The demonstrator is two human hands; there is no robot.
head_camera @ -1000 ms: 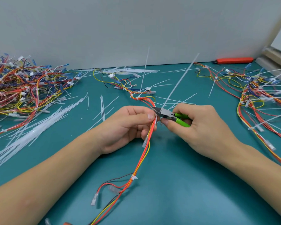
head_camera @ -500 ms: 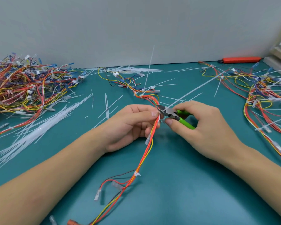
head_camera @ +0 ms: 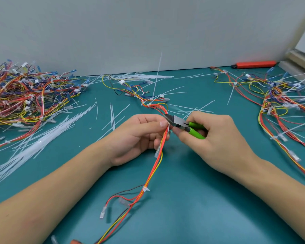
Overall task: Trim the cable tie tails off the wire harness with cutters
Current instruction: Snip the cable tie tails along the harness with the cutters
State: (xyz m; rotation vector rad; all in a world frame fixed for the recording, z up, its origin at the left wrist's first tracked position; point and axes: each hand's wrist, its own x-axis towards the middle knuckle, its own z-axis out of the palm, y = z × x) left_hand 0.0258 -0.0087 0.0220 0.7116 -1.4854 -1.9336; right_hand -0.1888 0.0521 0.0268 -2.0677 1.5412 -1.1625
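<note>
Harness trimming station, teal mat (head_camera: 192,199).
Wire harness (head_camera: 158,152) at mat centre, pinched taut in left hand (head_camera: 139,136) to present a tie; right hand (head_camera: 213,136) clenches green-handled cutters (head_camera: 183,125), blades against the harness.

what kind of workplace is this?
Probably a wire-harness assembly bench: a heap of finished harnesses on a teal mat, loose cable ties strewn about, and the right hand gripping green-handled cutters at a harness held by the left hand.
</note>
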